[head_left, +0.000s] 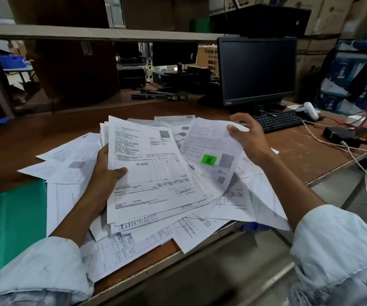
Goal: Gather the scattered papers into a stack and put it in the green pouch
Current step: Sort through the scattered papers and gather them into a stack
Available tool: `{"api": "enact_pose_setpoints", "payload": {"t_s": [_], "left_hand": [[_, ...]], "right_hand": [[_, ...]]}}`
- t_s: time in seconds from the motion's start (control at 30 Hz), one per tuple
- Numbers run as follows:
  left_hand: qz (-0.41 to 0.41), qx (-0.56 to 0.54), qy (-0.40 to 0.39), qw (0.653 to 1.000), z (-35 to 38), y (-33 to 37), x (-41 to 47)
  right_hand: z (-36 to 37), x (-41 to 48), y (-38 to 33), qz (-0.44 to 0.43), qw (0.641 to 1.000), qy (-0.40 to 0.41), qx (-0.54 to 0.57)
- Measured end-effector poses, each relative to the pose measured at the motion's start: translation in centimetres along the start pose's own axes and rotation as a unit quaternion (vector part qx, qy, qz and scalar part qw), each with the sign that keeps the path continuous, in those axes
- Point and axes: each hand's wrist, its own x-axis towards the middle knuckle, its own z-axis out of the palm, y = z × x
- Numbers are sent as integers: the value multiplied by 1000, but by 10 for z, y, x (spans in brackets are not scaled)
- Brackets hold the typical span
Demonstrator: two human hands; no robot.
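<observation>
**Stack half built**

Your left hand [105, 180] clamps the stack [151, 168], thumb on top, fingers [102, 154] under, so sheets can't slide. Right hand [246, 133] pinches one sheet [209, 146] by its far corner, likely adding it. Green pouch [10, 228]: tabletop [45, 133] near left edge, under loose papers [233, 202].

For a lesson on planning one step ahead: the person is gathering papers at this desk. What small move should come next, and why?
Probably lay the single sheet pinched by the right hand onto the stack the left hand grips: it is lifted, not yet on the stack, and many loose papers lie on the table.
</observation>
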Motion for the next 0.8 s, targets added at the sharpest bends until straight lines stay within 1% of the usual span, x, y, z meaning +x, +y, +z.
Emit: {"api": "enact_pose_setpoints", "payload": {"t_s": [0.03,0.1,0.13,0.17,0.2,0.23,0.27,0.3,0.33,0.37,0.4,0.5,0.53,0.57,0.6,0.63,0.67,0.7,0.73,0.77,0.8], "left_hand": [[2,0,-1,1000,0,0,0],[4,-4,-3,1000,1,0,0],[3,-5,-3,1000,1,0,0],[3,-6,-3,1000,0,0,0],[5,-5,-2,1000,0,0,0],[7,-4,-1,1000,0,0,0],[8,-3,1,1000,0,0,0],[9,-2,2,1000,0,1,0],[10,-1,1,1000,0,0,0],[11,0,1,1000,0,0,0],[12,0,-1,1000,0,0,0],[16,-3,-9,1000,0,2,-2],[16,-7,-10,1000,0,1,-1],[16,-13,-10,1000,-1,1,-1],[15,-16,-10,1000,-1,2,-1],[15,-17,-10,1000,-1,2,-2],[15,-16,-9,1000,-1,2,-2],[21,-14,-9,1000,-1,3,-3],[32,-13,-9,999,0,3,-4],[46,-14,-10,999,1,5,-7],[57,-17,-15,998,2,7,-9]], "right_hand": [[0,-1,2,36,998,-6,59],[0,-10,4,97,981,-59,160],[0,-15,6,109,977,-95,157],[1,-18,10,107,983,-122,92],[2,-22,11,86,987,-135,-34],[4,-25,12,56,976,-136,-163],[7,-28,11,21,957,-125,-262],[9,-31,10,-1,938,-103,-331],[10,-33,8,-13,925,-74,-371],[10,-32,10,-18,924,-42,-380],[9,-32,11,-26,932,-20,-361],[1,-29,16,-60,964,-6,-257],[-1,-29,17,-52,976,-18,-212],[-2,-31,16,-25,986,-48,-157],[-2,-36,15,4,989,-97,-111],[-2,-39,15,19,983,-150,-104],[-2,-43,13,22,969,-199,-145],[1,-47,12,27,949,-234,-209],[5,-48,13,14,933,-242,-266],[9,-47,13,-13,930,-214,-299],[11,-46,13,-43,941,-167,-290]]}}
